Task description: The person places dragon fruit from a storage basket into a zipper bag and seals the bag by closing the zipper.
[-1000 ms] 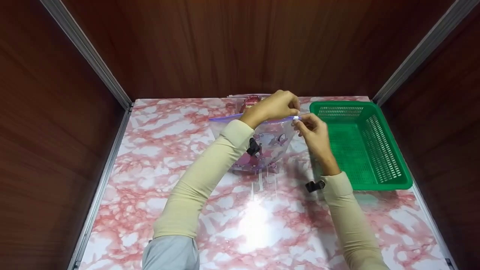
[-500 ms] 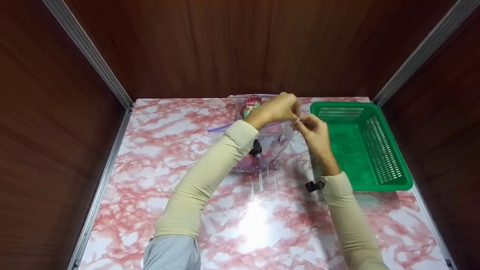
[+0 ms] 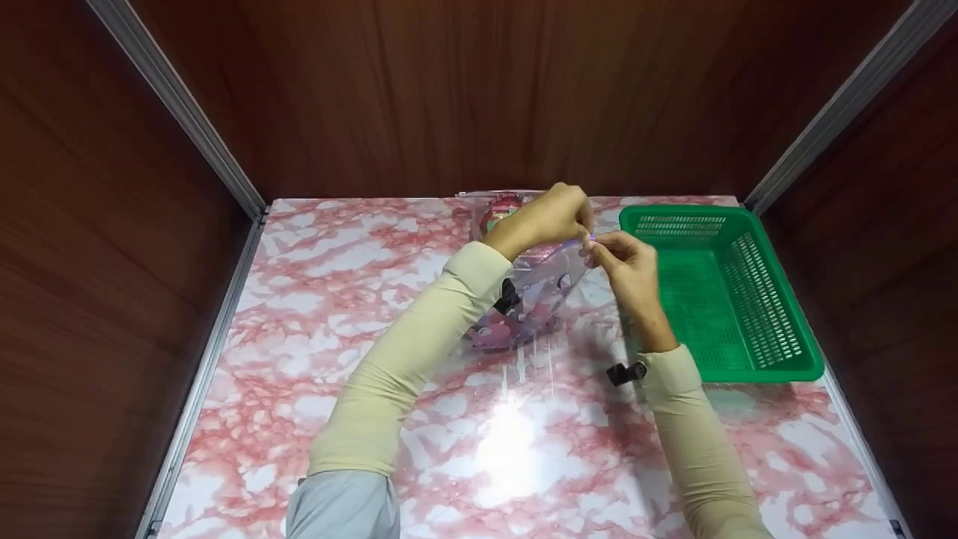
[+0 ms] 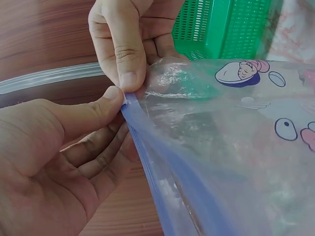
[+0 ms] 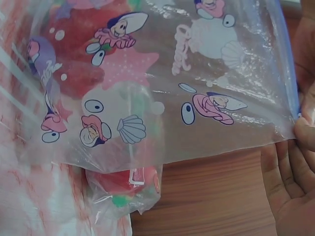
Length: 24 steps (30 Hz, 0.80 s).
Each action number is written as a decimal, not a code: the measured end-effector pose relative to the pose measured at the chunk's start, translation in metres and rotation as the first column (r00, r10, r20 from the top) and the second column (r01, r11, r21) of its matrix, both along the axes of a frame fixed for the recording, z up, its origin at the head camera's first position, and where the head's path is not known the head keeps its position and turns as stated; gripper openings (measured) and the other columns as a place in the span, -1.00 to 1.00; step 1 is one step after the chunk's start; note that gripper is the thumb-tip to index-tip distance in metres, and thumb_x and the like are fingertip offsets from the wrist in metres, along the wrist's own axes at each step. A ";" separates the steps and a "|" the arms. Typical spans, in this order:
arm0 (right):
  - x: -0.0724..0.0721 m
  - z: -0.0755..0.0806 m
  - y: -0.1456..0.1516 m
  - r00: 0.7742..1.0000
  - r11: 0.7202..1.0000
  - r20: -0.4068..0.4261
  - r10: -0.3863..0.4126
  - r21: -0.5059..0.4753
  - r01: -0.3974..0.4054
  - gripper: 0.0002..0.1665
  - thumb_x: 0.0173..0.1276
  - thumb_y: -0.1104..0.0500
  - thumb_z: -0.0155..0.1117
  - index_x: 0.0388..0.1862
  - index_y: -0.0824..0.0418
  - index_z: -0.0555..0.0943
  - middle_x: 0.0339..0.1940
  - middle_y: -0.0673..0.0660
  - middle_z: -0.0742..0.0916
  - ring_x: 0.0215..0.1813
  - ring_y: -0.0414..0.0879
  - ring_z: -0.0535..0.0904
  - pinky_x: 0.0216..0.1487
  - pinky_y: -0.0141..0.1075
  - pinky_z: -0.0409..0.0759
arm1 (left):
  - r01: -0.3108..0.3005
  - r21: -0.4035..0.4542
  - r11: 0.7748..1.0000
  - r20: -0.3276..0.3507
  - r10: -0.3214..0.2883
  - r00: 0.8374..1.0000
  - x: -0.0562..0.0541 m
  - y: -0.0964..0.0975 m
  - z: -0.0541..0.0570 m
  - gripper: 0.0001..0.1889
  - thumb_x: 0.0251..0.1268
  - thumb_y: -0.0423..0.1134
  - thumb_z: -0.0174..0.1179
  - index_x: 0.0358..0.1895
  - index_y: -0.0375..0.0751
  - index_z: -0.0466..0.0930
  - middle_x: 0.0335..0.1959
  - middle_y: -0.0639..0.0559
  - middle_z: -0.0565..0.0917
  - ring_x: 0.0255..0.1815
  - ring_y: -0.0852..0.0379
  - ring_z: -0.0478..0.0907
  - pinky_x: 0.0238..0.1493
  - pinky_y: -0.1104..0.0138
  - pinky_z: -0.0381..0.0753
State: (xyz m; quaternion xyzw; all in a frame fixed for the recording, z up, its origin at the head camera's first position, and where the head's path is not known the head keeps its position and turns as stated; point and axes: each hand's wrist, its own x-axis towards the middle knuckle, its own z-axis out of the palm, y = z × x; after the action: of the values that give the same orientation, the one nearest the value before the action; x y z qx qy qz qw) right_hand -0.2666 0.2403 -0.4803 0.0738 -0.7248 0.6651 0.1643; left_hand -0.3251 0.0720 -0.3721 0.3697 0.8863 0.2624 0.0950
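A clear zip bag (image 3: 550,288) printed with pink and purple cartoon figures hangs upright from both hands over the marbled table. My left hand (image 3: 550,217) pinches the corner of its purple zip strip (image 4: 142,132) between thumb and fingers. Right beside it, my right hand (image 3: 632,266) pinches the same corner from the other side; the two thumb tips nearly meet in the left wrist view. Away from the fingers the strip's two edges stand apart. Red contents (image 5: 74,49) show through the printed film. My left forearm covers part of the bag in the head view.
Behind the hands, a second clear zip bag (image 3: 479,213) with a red packet (image 3: 503,203) lies near the back wall (image 3: 374,97). A green perforated basket (image 3: 812,367) stands on the right. Brown wood panels enclose the table (image 3: 314,299).
The strip's left end, seen left of my left arm earlier, is no longer visible there, and the bag has turned. Both hands stay at the corner, their fingers shifting slightly.
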 end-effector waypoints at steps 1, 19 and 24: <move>0.000 0.000 0.000 1.000 1.000 -0.003 -0.001 -0.001 0.001 -0.90 0.42 0.48 0.36 -0.23 0.60 0.72 -0.48 -0.04 0.83 -0.49 -0.26 0.70 -0.35 -0.45 0.69 | 0.003 0.000 1.000 0.001 -0.003 1.000 0.000 -0.001 0.000 -0.91 0.34 -0.40 0.41 -0.20 -0.25 0.90 -0.20 -0.03 0.88 -0.32 0.30 0.49 -0.25 0.48 0.58; 0.003 0.003 -0.006 0.998 1.000 -0.061 -0.020 -0.003 0.020 -0.87 0.38 0.42 0.45 -0.30 0.55 0.74 -0.53 -0.09 0.81 -0.55 -0.26 0.67 -0.45 -0.41 0.70 | 0.024 0.005 1.000 0.021 -0.024 0.999 0.001 -0.011 0.005 -0.85 0.40 -0.37 0.34 -0.13 -0.32 0.87 -0.15 -0.12 0.87 -0.31 0.25 0.49 -0.21 0.45 0.58; 0.003 0.004 -0.007 0.997 1.000 -0.067 -0.025 0.007 0.025 -0.85 0.39 0.40 0.45 -0.30 0.55 0.74 -0.52 -0.11 0.82 -0.55 -0.26 0.68 -0.46 -0.41 0.70 | 0.034 0.021 0.999 0.030 -0.034 0.999 0.001 -0.014 0.004 -0.85 0.40 -0.36 0.34 -0.13 -0.34 0.87 -0.17 -0.13 0.86 -0.33 0.27 0.47 -0.24 0.49 0.55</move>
State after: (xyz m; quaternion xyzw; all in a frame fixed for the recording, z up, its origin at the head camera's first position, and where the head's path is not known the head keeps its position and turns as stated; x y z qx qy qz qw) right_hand -0.2631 0.2333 -0.4761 0.0875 -0.7223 0.6573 0.1963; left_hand -0.3243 0.0584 -0.3686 0.3816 0.8756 0.2755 0.1090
